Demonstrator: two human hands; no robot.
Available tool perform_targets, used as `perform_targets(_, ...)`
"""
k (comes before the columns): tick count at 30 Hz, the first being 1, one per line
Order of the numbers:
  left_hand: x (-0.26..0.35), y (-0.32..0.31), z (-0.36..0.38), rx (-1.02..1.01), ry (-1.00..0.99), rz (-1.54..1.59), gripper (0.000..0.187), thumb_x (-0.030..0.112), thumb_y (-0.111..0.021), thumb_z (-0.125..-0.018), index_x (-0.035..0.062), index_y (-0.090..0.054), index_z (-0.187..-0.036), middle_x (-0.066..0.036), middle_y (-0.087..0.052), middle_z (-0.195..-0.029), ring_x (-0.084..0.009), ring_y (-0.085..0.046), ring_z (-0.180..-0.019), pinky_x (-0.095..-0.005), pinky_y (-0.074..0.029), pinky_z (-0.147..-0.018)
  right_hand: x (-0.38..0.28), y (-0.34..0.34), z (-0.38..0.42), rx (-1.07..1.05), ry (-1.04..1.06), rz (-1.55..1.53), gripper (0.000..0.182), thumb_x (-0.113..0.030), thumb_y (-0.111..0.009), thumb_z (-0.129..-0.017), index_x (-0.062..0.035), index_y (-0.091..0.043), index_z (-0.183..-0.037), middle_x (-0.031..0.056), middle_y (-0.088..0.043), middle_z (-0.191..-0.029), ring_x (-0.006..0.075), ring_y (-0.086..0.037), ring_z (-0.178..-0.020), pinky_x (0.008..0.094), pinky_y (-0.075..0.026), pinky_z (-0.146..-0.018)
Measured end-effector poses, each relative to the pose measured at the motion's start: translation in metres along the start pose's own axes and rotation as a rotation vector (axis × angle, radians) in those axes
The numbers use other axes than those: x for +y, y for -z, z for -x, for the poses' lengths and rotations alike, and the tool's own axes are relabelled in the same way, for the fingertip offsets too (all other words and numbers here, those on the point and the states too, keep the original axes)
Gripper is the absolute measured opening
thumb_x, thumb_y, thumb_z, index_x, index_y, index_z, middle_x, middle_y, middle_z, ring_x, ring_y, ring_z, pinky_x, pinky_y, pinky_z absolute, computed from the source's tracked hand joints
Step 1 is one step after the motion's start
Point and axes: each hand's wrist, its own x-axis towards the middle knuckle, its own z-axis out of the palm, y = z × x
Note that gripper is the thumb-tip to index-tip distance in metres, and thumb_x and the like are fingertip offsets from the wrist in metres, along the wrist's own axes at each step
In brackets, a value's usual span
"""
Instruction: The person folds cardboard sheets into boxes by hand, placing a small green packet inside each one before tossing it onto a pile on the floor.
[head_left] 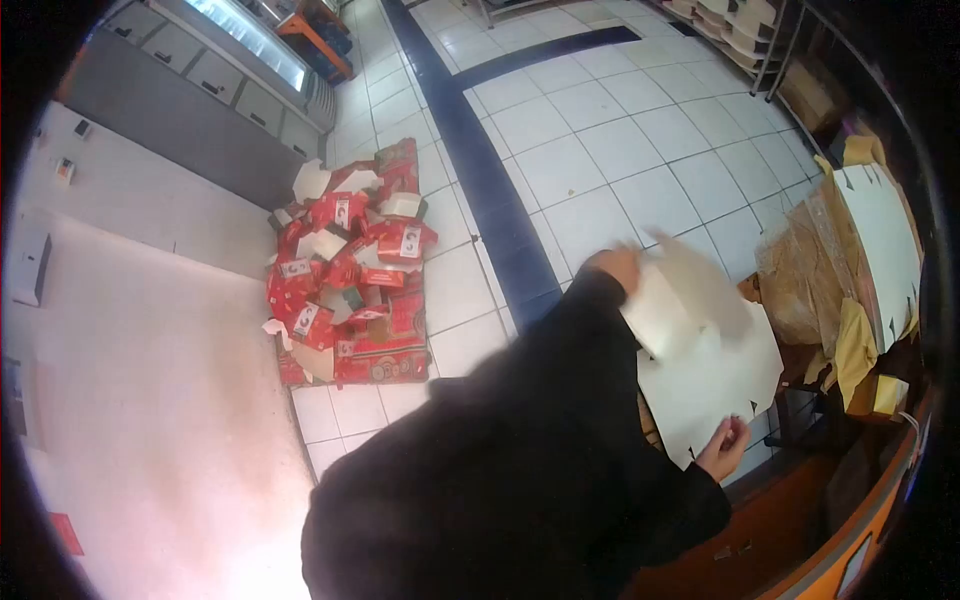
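My left hand (617, 270) grips the edge of a white cardboard sheet (690, 295), which is raised, tilted and smeared by motion. Below it lies a flat white cardboard blank (710, 385) with small dark notches along its edges. At the near edge of that blank is my right hand (725, 448), its fingers curled in; what they hold, if anything, I cannot make out. Black sleeves cover both arms, and the left one hides part of the surface beneath the blank.
Red printed boxes (345, 270), some with open flaps, lie heaped on red flattened packaging on the tiled floor (590, 140). More white blanks (880, 240) stand at the right beside crumpled brown wrapping (800, 265). An orange-edged counter (845, 535) borders the lower right. Shelving (740, 45) holds white stacks.
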Motion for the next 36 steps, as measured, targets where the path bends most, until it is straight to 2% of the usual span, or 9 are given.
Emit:
perform_targets(5,-0.205,0.136,0.095,-0.022,0.332,-0.062,0.024,0.022,-0.053,-0.089,0.0035,-0.059,-0.103,-0.016,-0.063,-0.098,-0.0278,-0.063,-0.087,-0.0378,-0.052,-0.07,-0.246,-0.002,-0.016,-0.298,0.979,-0.027,0.02,-0.003,-0.072,-0.071,0.0002,-0.059,-0.085,0.0111,-0.059,-0.082,0.0269,-0.059,-0.076,0.0338,-0.047,-0.065)
perform_targets(14,-0.341,0.148,0.099,0.252,0.655,0.378,0.023,0.025,-0.056,-0.089,0.0039,-0.06,-0.098,-0.012,-0.065,-0.089,-0.0215,-0.062,-0.073,-0.0324,-0.05,-0.063,-0.32,0.039,0.011,-0.238,1.02,-0.535,0.016,-0.023,-0.068,-0.073,-0.0137,-0.061,-0.084,0.0025,-0.056,-0.073,0.0188,-0.052,-0.066,0.0303,-0.041,-0.059)
perform_targets(20,-0.178,0.045,0.019,0.055,0.306,1.096,0.024,0.027,-0.059,-0.089,0.0042,-0.06,-0.095,-0.009,-0.067,-0.084,-0.0173,-0.061,-0.064,-0.0288,-0.049,-0.057,-0.284,0.069,0.002,-0.163,0.799,-0.483,0.012,-0.027,-0.06,-0.083,-0.0161,-0.059,-0.09,0.0015,-0.054,-0.074,0.0161,-0.049,-0.068,0.0292,-0.039,-0.061)
perform_targets(23,-0.053,0.004,0.014,-0.05,0.042,0.834,0.024,0.028,-0.06,-0.089,0.0043,-0.06,-0.094,-0.008,-0.067,-0.081,-0.0152,-0.061,-0.059,-0.027,-0.048,-0.055,-0.226,0.056,-0.032,-0.017,0.873,-0.698,0.025,-0.001,-0.057,-0.084,-0.0032,-0.049,-0.107,0.009,-0.056,-0.078,0.0156,-0.052,-0.063,0.029,-0.042,-0.061)
perform_targets(26,0.052,-0.014,0.025,-0.032,-0.224,0.351,0.038,0.039,-0.059,-0.09,0.0019,-0.061,-0.083,-0.013,-0.066,-0.074,-0.0222,-0.065,-0.068,-0.034,-0.049,-0.064,-0.206,0.016,0.002,0.116,0.388,-0.371,0.042,0.005,-0.073,-0.073,-0.0037,-0.056,-0.11,0.0098,-0.06,-0.083,0.0132,-0.057,-0.065,0.0256,-0.045,-0.063)
perform_targets(27,0.074,-0.018,0.031,-0.041,-0.264,0.308,0.039,0.042,-0.058,-0.089,0.0029,-0.063,-0.085,-0.016,-0.067,-0.078,-0.0299,-0.066,-0.075,-0.0377,-0.05,-0.067,-0.205,0.012,0.007,-0.003,0.29,-0.332,0.039,0.003,-0.074,-0.073,-0.0044,-0.059,-0.108,0.0064,-0.063,-0.08,0.0122,-0.061,-0.069,0.0336,-0.048,-0.079)
perform_targets(29,0.107,-0.014,0.038,-0.242,-0.248,0.131,0.043,0.045,-0.05,-0.09,0.0042,-0.061,-0.099,-0.02,-0.066,-0.099,-0.0392,-0.062,-0.096,-0.0469,-0.047,-0.083,-0.2,0.005,0.005,-0.239,0.333,-0.2,0.05,-0.001,-0.07,-0.073,-0.0099,-0.057,-0.121,-0.0002,-0.061,-0.066,0.016,-0.066,-0.082,0.053,-0.024,-0.109)
perform_targets(30,0.115,-0.019,0.039,-0.233,-0.256,0.129,0.043,0.045,-0.05,-0.09,0.0042,-0.061,-0.099,-0.02,-0.066,-0.099,-0.0392,-0.062,-0.096,-0.0469,-0.047,-0.083,-0.195,-0.001,0.005,-0.297,0.331,-0.186,0.059,-0.001,-0.069,-0.074,-0.0112,-0.053,-0.13,0.0007,-0.06,-0.066,0.0219,-0.061,-0.108,0.0572,-0.017,-0.111)
perform_targets(36,0.135,-0.024,0.046,-0.234,-0.296,0.12,0.041,0.044,-0.054,-0.087,0.0033,-0.063,-0.091,-0.019,-0.067,-0.084,-0.0364,-0.065,-0.083,-0.0428,-0.05,-0.074,-0.173,-0.019,0.01,-0.337,0.448,-0.157,0.072,-0.002,-0.067,-0.074,-0.0121,-0.042,-0.141,-0.0004,-0.061,-0.071,0.0315,-0.042,-0.133,0.0632,-0.012,-0.109)
